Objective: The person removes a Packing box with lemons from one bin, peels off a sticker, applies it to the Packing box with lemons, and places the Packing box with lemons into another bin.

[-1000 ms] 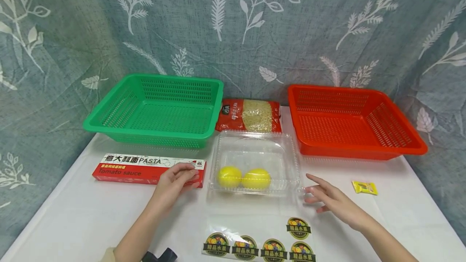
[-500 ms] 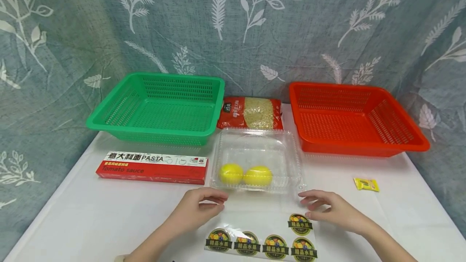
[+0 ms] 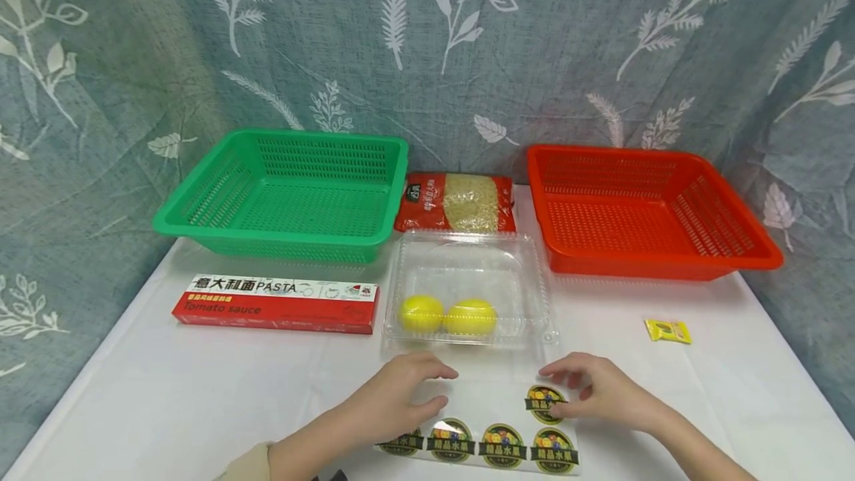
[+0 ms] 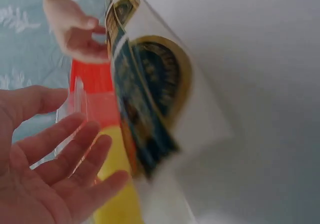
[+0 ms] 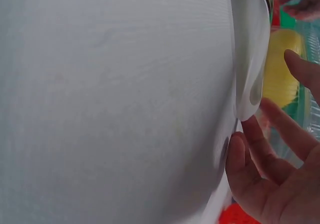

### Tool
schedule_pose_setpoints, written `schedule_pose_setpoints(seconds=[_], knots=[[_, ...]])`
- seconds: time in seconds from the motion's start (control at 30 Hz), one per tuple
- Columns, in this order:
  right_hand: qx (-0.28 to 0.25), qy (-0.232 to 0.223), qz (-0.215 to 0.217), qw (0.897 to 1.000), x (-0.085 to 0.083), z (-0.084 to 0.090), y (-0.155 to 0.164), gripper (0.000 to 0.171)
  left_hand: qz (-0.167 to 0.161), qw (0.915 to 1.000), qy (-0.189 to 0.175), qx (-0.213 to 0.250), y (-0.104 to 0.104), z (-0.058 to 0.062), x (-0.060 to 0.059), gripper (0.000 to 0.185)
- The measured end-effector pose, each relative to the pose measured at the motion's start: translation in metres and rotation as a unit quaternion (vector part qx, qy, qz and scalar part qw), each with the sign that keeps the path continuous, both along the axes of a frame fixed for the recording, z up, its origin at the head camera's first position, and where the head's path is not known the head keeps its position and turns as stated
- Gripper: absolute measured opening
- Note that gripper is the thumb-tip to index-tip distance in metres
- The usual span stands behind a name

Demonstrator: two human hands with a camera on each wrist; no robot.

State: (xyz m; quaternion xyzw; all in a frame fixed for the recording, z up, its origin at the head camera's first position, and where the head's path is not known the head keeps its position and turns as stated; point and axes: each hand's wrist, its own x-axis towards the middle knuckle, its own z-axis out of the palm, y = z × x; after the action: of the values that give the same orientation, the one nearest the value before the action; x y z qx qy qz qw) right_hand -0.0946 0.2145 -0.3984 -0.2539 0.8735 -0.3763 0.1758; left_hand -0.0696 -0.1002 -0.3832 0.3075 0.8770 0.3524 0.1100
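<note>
A glossy clear sticker sheet (image 3: 490,429) with round fruit labels lies on the white table (image 3: 167,399) at six o'clock. The left hand (image 3: 401,399) rests on it, fingers relaxed; the right hand (image 3: 591,388) touches one label, loosely spread. A clear plastic clamshell (image 3: 467,284) holding two lemons (image 3: 447,315) sits just beyond, at twelve o'clock.

Green basket (image 3: 287,199) at back left of white table (image 3: 147,399), red basket (image 3: 644,210) at back right. Between them, red bag of small pasta (image 3: 457,204) lying flat. Just in front of bag, clear plastic clamshell box (image 3: 467,273), two yellow lemons (image 3: 447,315) side by side at its near edge. Long red-and-white pasta box (image 3: 277,303) left of clamshell. Small yellow sachet (image 3: 666,330) alone at right. Leaf-print grey curtain (image 3: 427,43) behind.
</note>
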Motion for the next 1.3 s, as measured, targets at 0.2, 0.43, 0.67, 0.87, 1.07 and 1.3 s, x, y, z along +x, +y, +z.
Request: schedule_pose_setpoints(seconds=[0.2, 0.43, 0.67, 0.87, 1.07, 1.3], knots=[[0.009, 0.009, 0.008, 1.000, 0.002, -0.001, -0.005, 0.048, -0.071, 0.9940, 0.033, -0.077, 0.024, 0.005, -0.006, 0.030], [0.007, 0.007, 0.007, 1.000, 0.001, 0.001, -0.008, 0.049, -0.116, 0.9836, 0.073, -0.118, 0.045, 0.002, -0.018, 0.039], [0.015, -0.001, -0.003, 1.000, 0.000, 0.001, -0.009, 0.048, -0.130, 0.9771, 0.064, -0.155, 0.057, 0.001, -0.026, 0.046], [0.013, -0.005, -0.005, 1.000, 0.000, 0.000, -0.010, 0.045, -0.132, 0.9777, 0.054, -0.155, 0.067, -0.003, -0.032, 0.043], [0.016, 0.011, -0.005, 1.000, -0.001, -0.001, -0.010, 0.040, -0.126, 0.9764, 0.066, -0.163, 0.073, -0.007, -0.035, 0.044], [0.026, 0.028, -0.015, 0.999, -0.001, -0.001, -0.012, 0.026, -0.114, 0.9755, 0.079, -0.171, 0.078, -0.008, -0.035, 0.046]])
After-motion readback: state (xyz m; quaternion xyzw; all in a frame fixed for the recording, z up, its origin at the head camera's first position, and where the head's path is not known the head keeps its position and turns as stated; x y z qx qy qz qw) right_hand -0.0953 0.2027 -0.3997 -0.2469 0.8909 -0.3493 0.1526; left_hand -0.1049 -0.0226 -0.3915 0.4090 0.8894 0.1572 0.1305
